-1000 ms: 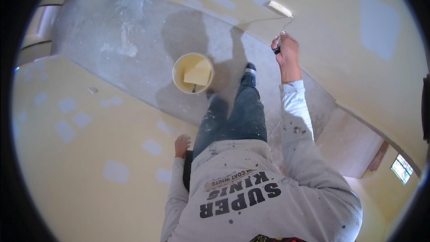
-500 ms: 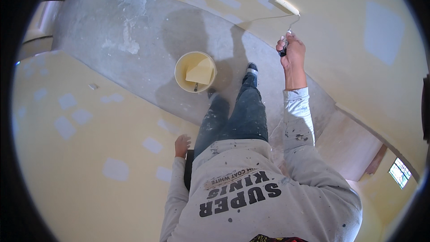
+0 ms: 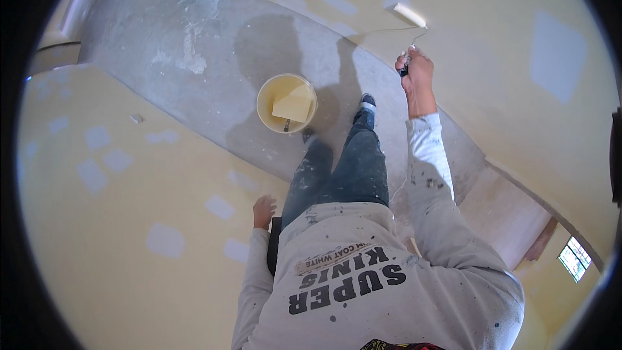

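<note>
My right hand [image 3: 416, 71] is closed around the dark handle of a paint roller [image 3: 411, 15], arm stretched out ahead. The roller's narrow pale sleeve lies against, or very close to, the yellow wall [image 3: 479, 65] on the right, beside a pale patch. Its thin bent wire frame runs from the sleeve to the handle. Low at my left side hangs my left hand [image 3: 264, 212], fingers loosely bent and a little apart, with nothing visible in it. On the floor ahead of my feet stands a round bucket [image 3: 260, 113] of cream-yellow paint, with a flat pale yellow board [image 3: 293, 104] and a dark handle inside.
Grey concrete floor [image 3: 149, 45] with whitish stains runs between two yellow walls. Pale patches [image 3: 558, 58] dot both walls. At the lower right are a brownish panel [image 3: 502, 210] and a small barred window [image 3: 575, 259]. My shadow falls across the floor near the bucket.
My right hand has drawn the roller slightly left and nearer to me along the wall. The view has shifted a little; my left hand hangs as before.
</note>
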{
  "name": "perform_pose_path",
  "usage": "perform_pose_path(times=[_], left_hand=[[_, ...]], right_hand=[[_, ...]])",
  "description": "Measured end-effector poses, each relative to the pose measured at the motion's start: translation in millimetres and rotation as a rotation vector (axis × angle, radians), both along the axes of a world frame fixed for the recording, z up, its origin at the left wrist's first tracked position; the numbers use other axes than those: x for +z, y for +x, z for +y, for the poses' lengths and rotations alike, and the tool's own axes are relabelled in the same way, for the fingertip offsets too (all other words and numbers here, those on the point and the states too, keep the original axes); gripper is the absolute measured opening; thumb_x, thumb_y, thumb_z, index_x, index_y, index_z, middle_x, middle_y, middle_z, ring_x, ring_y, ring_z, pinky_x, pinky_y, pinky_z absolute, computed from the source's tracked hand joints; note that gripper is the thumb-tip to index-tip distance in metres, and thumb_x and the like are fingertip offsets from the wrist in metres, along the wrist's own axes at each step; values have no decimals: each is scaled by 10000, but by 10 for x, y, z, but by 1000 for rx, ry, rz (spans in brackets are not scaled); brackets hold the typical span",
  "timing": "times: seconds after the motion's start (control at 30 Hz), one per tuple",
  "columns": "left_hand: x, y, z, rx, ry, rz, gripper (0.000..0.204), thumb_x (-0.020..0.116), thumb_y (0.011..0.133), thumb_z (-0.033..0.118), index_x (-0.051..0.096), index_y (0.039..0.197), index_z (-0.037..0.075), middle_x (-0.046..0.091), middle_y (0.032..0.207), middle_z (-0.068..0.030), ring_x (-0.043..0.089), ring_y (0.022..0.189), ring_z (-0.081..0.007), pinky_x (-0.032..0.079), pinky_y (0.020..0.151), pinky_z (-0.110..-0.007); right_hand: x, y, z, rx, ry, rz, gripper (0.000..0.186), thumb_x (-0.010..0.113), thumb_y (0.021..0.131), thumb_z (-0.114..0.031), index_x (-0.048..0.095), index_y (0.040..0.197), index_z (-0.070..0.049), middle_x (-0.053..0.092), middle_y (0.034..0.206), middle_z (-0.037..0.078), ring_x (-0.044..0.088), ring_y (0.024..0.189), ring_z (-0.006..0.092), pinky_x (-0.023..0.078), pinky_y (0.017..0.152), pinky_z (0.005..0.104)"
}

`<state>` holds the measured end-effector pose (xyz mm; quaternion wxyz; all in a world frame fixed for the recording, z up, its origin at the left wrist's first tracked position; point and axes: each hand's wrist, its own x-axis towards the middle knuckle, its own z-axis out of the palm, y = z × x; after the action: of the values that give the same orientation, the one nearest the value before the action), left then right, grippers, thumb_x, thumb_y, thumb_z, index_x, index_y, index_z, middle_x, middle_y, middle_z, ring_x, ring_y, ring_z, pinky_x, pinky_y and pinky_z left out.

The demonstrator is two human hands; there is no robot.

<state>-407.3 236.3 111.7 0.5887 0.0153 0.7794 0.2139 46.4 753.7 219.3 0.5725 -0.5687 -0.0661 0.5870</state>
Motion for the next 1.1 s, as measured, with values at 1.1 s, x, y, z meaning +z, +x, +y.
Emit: perform_pose_path(times=[1.1], left_hand=[[17, 132, -276, 83, 37, -32, 346, 648, 1088, 213, 650, 1385, 35, 791, 1093, -83, 713, 791, -152, 532, 631, -274]], right_hand=[[466, -322, 25, -9, 78, 16, 54, 546, 1113, -42, 540, 1140, 5, 590, 877, 129, 583, 635, 200, 494, 514, 327]])
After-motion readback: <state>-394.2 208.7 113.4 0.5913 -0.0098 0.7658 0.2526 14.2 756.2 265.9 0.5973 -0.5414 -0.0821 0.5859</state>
